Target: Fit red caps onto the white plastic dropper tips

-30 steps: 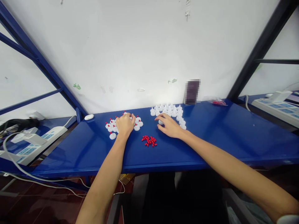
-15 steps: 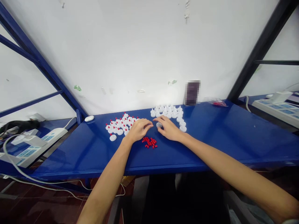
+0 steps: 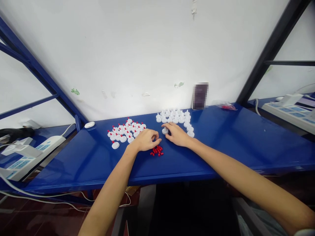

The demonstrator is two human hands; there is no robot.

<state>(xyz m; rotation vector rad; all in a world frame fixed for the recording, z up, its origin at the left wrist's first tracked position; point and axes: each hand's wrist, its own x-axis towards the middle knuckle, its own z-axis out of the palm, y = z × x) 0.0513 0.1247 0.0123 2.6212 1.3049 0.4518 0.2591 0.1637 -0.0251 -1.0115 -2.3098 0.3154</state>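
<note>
My left hand (image 3: 145, 140) lies on the blue table (image 3: 221, 141) with its fingers curled down over the left edge of a small heap of red caps (image 3: 157, 150). What its fingertips pinch is hidden. My right hand (image 3: 177, 134) grips a single white cap (image 3: 164, 130) between thumb and fingers, just right of the left hand. Behind the left hand stands a group of white caps with red tips (image 3: 125, 130). Plain white caps (image 3: 175, 116) are clustered behind the right hand.
A white oval object (image 3: 89, 124) lies at the table's back left. A clear bag with red pieces (image 3: 225, 106) and a blurred dark item (image 3: 200, 96) sit by the wall. Power strips (image 3: 27, 154) and cables are on the left, another power strip (image 3: 290, 109) on the right.
My left hand left the group of red-tipped caps and moved right to the red heap. My right hand drew a single white cap out from the plain cluster toward the middle.
</note>
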